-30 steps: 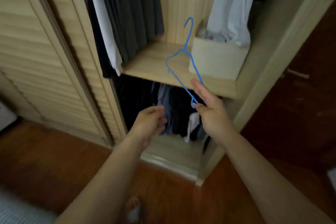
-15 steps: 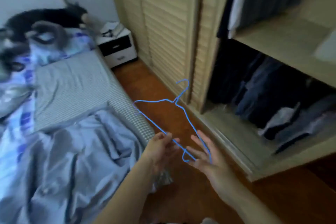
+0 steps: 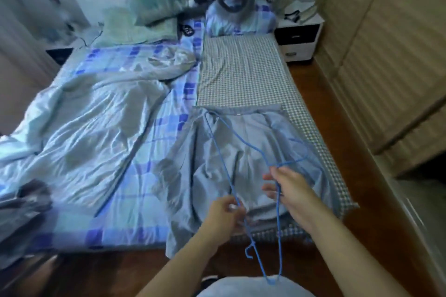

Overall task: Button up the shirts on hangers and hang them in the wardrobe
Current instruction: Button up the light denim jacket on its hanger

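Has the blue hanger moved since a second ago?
Yes. The blue hanger left the wardrobe opening and is now over the bed, above the shirt.

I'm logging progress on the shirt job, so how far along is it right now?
Early on. Done: blue wire hangers are fetched, gripped by both the left hand and the right hand. In hand: they are held over the grey-blue shirt lying flat on the bed. Left: getting the shirt onto a hanger, buttoning it, and hanging it in the wardrobe.

shirt (image 3: 255, 152) on bed (image 3: 241, 75) | wardrobe (image 3: 386, 55) right | nightstand (image 3: 298, 41) behind
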Demonstrator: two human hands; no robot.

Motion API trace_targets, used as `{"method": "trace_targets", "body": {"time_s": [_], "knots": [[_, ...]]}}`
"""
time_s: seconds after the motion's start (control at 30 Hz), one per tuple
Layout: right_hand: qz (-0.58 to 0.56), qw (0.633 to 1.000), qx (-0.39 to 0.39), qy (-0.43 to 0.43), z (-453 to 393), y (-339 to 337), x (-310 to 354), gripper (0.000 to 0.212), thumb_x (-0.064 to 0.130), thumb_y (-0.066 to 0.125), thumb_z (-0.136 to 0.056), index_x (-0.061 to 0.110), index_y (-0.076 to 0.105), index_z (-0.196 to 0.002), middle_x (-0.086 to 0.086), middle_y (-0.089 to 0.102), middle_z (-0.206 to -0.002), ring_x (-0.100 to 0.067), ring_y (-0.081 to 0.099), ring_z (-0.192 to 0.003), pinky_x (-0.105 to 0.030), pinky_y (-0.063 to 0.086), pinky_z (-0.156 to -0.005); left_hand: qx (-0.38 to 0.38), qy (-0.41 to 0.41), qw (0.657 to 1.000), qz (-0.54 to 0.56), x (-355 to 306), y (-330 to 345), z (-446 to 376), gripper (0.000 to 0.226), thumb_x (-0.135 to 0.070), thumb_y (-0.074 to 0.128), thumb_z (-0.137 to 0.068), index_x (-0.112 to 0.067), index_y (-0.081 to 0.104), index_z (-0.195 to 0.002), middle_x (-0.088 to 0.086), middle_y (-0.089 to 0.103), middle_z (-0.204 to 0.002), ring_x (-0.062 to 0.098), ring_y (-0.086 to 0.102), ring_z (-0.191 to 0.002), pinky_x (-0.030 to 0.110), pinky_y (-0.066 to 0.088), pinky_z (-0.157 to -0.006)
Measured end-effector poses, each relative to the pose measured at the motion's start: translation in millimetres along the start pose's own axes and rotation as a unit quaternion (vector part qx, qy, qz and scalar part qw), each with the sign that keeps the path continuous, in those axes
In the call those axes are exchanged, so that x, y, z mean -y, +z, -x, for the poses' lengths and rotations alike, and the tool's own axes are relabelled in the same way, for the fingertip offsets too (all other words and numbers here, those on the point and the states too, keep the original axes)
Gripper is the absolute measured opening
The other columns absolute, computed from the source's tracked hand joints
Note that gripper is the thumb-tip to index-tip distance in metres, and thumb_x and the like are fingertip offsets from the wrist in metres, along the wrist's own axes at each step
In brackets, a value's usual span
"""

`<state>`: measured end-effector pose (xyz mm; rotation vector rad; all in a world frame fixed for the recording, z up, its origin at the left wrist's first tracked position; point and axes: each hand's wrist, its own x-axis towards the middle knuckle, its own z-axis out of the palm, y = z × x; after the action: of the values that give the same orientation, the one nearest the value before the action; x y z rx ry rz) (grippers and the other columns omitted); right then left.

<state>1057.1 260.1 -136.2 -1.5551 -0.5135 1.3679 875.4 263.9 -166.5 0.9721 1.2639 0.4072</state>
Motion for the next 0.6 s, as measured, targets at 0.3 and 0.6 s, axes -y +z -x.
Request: {"method": "trace_targets", "body": {"time_s": [0.3,0.6], "knots": [[0.014,0.994,-0.1,-0.028,-52,69,27,0.032,0.021,0.044,-0.109,0.008,0.063,-0.087,0.001,0.048,-0.063,-0.011,0.041,-0.055,-0.025,0.037,-0.054,-0.034,-0.017,0.999,0.003,-8,-104,-23,0.009,-0.006,0.053,-0.104,-0.005,0.061,-0.109,0.015,0.063,-0.088,0.021,0.06,-0.054,0.021,0.044,-0.045],[0.165,0.974,-0.151,-0.036,-154,52,12,0.032,0.022,0.041,-0.107,0.004,0.065,-0.099,0.0,0.041,-0.064,-0.016,0.035,-0.058,-0.035,0.029,-0.059,-0.182,-0.107,0.978,0.002,7,-243,-58,0.011,-0.003,0.053,-0.102,-0.006,0.063,-0.099,0.013,0.069,-0.082,0.024,0.063,-0.058,0.027,0.04,-0.056]]}}
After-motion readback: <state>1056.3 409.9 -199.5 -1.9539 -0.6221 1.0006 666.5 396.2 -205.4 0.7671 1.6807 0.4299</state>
